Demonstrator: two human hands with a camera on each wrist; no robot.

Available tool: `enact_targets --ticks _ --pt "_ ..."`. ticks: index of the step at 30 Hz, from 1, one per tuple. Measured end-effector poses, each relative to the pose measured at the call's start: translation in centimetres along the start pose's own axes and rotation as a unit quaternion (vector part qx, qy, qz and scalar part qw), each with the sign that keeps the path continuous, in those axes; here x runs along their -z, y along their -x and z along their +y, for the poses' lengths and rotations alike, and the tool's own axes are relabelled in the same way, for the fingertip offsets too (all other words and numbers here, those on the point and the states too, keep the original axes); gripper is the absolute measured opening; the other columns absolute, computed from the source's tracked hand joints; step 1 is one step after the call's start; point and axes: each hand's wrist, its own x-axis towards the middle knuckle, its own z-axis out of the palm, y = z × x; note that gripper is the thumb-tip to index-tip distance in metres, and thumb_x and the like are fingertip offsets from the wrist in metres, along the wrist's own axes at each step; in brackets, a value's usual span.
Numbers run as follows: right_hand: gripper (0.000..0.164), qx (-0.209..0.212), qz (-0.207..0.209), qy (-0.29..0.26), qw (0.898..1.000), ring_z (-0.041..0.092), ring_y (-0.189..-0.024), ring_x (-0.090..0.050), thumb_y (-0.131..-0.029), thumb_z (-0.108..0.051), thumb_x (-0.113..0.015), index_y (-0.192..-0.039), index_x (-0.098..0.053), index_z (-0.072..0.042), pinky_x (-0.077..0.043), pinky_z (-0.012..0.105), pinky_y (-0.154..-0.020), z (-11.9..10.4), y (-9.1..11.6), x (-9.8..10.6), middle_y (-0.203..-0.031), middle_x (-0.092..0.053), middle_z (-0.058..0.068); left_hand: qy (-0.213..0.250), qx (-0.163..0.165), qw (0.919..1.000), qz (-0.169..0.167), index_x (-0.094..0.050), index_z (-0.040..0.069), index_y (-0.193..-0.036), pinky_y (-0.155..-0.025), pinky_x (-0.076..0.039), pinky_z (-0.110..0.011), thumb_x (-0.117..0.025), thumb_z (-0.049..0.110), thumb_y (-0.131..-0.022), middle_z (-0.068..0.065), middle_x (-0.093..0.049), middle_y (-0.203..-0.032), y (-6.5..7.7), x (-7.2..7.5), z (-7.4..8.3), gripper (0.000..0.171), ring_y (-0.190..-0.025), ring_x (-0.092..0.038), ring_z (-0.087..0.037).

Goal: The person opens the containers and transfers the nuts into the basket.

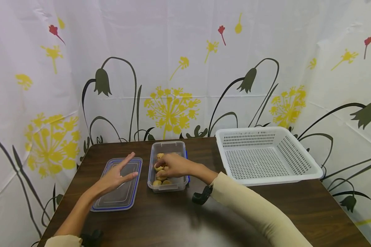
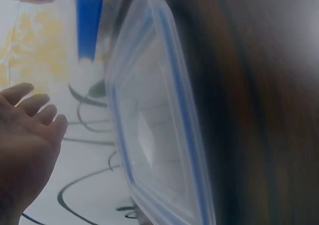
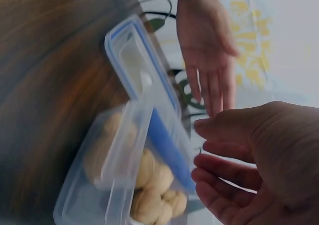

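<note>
Just dark wooden table (image 1: pixel 266 212), floral curtain (image 1: pixel 185 68) behind.

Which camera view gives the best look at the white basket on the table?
The head view. It shows the whole white basket on the table, to the right of the clear container, with its perforated walls and floor in full sight. Neither wrist view shows the basket at all; they take in only the container, the lid and the hands.
</note>
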Motion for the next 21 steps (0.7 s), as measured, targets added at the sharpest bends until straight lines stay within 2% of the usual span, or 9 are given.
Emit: enact_targets --ticks 4,9,17,21 --pt "0.03 0.017 -0.023 0.024 0.999 0.025 -0.113 -0.073 -0.094 -0.006 -0.078 -0.124 -0.076 0.002 -0.056 0.027 -0.098 1.3 0.1 0.3 -0.121 -0.077 0.012 -0.033 -0.016 0.9993 -0.011 -0.02 0.004 -0.169 -0.115 -0.022 -0.082 -0.073 0.04 -0.098 -0.028 -0.012 -0.174 -0.6 -1.0 0.6 0.096 -0.155 -0.016 -0.059" --pt "0.029 0.029 -0.058 0.05 0.997 0.022 -0.101 -0.074 -0.088 -0.007 -0.087 -0.115 -0.079 0.0 -0.056 0.021 -0.087 2.6 0.0 0.2 -0.112 -0.079 0.012 -0.051 -0.042 0.9975 -0.025 -0.02 -0.004 -0.167 -0.119 -0.019 -0.078 -0.082 0.041 -0.091 -0.03 -0.01 -0.173 -1.5 -2.0 1.3 0.107 -0.157 -0.011 -0.057" --pt "0.032 0.014 -0.1 0.043 0.994 0.018 -0.102 -0.076 -0.085 -0.008 -0.09 -0.115 -0.08 -0.002 -0.057 0.017 -0.086 3.7 -0.2 -0.2 -0.113 -0.08 0.009 -0.052 -0.064 0.9957 -0.042 -0.017 -0.012 -0.164 -0.12 -0.013 -0.077 -0.089 0.043 -0.084 -0.034 -0.006 -0.172 -2.8 -3.4 1.9 0.121 -0.157 -0.003 -0.058" --pt "0.033 0.021 -0.12 0.049 0.991 0.019 -0.102 -0.077 -0.085 -0.008 -0.09 -0.116 -0.08 -0.002 -0.056 0.016 -0.086 4.3 -0.3 -0.5 -0.113 -0.08 0.01 -0.067 -0.057 0.9949 -0.051 -0.016 -0.014 -0.163 -0.121 -0.012 -0.076 -0.089 0.045 -0.083 -0.035 -0.005 -0.172 -3.3 -3.9 2.0 0.123 -0.158 -0.001 -0.057"
